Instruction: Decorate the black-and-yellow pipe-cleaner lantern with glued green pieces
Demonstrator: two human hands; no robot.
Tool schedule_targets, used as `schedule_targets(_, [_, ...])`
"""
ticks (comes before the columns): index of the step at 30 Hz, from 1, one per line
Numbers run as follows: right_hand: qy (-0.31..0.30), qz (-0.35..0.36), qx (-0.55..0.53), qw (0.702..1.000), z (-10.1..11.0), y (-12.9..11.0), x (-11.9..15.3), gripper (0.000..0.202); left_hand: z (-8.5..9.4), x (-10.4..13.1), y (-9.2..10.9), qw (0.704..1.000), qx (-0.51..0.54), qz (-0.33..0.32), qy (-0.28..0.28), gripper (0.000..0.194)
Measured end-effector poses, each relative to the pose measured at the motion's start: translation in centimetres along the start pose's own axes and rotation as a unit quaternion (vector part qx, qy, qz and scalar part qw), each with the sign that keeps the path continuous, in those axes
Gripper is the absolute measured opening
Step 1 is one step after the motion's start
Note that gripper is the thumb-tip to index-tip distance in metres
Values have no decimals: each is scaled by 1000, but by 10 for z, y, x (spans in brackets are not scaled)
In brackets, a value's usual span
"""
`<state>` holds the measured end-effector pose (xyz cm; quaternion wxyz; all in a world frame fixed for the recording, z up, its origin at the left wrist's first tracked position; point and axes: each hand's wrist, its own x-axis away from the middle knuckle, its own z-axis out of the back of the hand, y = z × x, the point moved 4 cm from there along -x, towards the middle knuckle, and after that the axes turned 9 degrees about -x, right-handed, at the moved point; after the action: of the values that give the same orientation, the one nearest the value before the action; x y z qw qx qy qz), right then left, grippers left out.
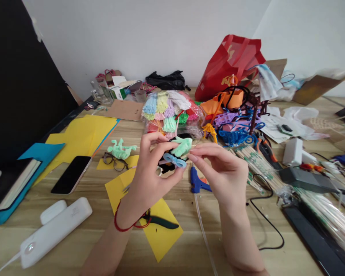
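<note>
My left hand [149, 172] and my right hand [221, 168] meet above the table's middle, both pinching one small pipe-cleaner piece [176, 153]. The piece has a light blue twisted loop low down and a mint green fuzzy part on top. My left wrist wears a red string bracelet [123, 224]. Under my hands lie yellow paper [157, 226], dark-handled pliers [161, 221] and a blue glue gun [195, 181]. A mint green pipe-cleaner figure [120, 149] rests to the left beside a pair of glasses [115, 161].
A clear bag of coloured pipe cleaners [169, 111] sits behind my hands, with a red bag [229, 65] and tangled craft pieces [235, 122] further right. A phone [71, 174], white cases [57, 228], bamboo sticks [264, 168] and cables [267, 214] crowd the wooden table [189, 245].
</note>
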<state>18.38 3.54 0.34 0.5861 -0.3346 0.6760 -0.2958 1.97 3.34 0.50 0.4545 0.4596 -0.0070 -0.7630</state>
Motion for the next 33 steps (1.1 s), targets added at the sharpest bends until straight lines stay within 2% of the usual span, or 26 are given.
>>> schedule_targets(3, [-10,-8,5,1000,-1,1,0,22,1,0,1,1000,-14,-16,11,41])
schedule_targets(7, [-12,14,43,999,-2,1,-1,19,2,-1,3,999,-29,-33,21,39])
schedule_targets(15, [-15,42,37,998,-11,-4,2,19,0,-3,5,998,-35,-25,40,38])
schedule_targets(21, [27,-15,8,999,-16,2,6,14,-4,1,4,997,11,26,71,34])
schedule_targets(24, [51,-6,4,999,-13,3,6,16,-6,4,4,995,76,45,37,38])
schedule_targets(27, [58,18,10,998,-11,2,6,19,-7,7,2,989,132,65,6,33])
schedule_targets(33, [32,30,36,998,-16,3,8,16,-9,7,-11,977,151,125,89,8])
